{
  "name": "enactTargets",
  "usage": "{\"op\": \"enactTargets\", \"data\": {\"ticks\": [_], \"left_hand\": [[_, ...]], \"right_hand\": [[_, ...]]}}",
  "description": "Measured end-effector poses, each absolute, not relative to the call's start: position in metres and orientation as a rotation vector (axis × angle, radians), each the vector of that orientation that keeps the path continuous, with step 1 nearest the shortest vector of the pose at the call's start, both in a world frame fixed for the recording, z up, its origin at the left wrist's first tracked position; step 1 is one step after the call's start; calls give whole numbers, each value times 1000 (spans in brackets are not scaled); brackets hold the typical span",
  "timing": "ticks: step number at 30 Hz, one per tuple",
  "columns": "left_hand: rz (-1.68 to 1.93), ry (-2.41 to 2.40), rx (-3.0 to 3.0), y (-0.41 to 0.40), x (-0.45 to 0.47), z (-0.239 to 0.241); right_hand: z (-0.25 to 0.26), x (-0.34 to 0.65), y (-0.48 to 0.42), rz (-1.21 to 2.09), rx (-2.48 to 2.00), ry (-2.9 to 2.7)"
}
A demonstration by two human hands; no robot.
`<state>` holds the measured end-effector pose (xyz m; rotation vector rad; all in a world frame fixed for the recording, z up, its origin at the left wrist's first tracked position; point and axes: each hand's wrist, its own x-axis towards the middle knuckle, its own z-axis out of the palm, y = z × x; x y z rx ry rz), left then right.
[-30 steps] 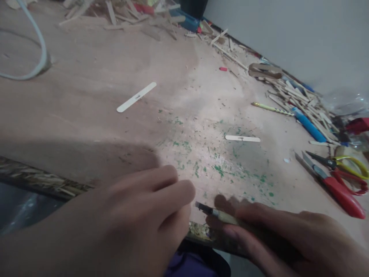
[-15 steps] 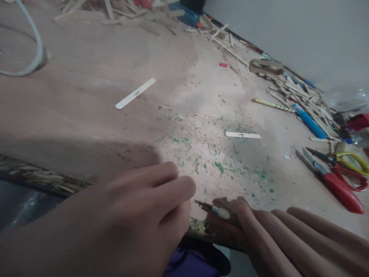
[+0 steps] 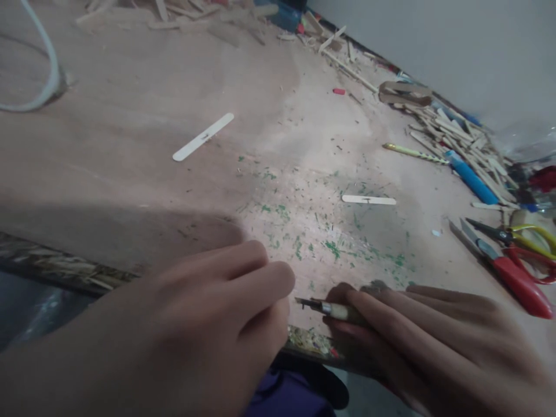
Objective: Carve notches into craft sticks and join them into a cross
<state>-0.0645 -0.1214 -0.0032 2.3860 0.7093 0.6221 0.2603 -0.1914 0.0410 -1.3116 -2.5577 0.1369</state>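
My left hand (image 3: 226,313) is closed near the table's front edge, its fingers curled together; whatever they hold is hidden. My right hand (image 3: 417,336) grips a craft knife (image 3: 341,311) with a pale handle, a metal collar and a thin dark blade. The blade points left and ends just beside my left fingers; I cannot tell whether it touches anything there. Beyond the hands lie two flat wooden sticks, one stick (image 3: 204,137) at the left and another stick (image 3: 369,200) at the right, each with a small dark mark in its middle.
Green specks (image 3: 332,249) are scattered over the table (image 3: 108,156). At the right lie red-handled scissors (image 3: 521,284), yellow-handled scissors (image 3: 532,237), a blue tube (image 3: 472,178) and a patterned yellow pencil (image 3: 412,152). Wood strips (image 3: 452,136) pile along the wall; a white cable (image 3: 54,75) curves at far left.
My right hand has shifted up a little and its fingers have curled in closer around the craft knife, which shows more plainly. My left hand has barely moved. The view has shifted slightly.
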Motion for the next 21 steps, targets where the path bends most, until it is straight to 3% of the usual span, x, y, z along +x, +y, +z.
{"op": "enactTargets", "data": {"ticks": [7, 21], "left_hand": [[555, 669, 2555, -122, -70, -5], [555, 623, 2592, -124, -71, -5]], "right_hand": [[49, 269, -183, 91, -1077, -2784], [35, 240, -199, 102, -1321, -2500]]}}
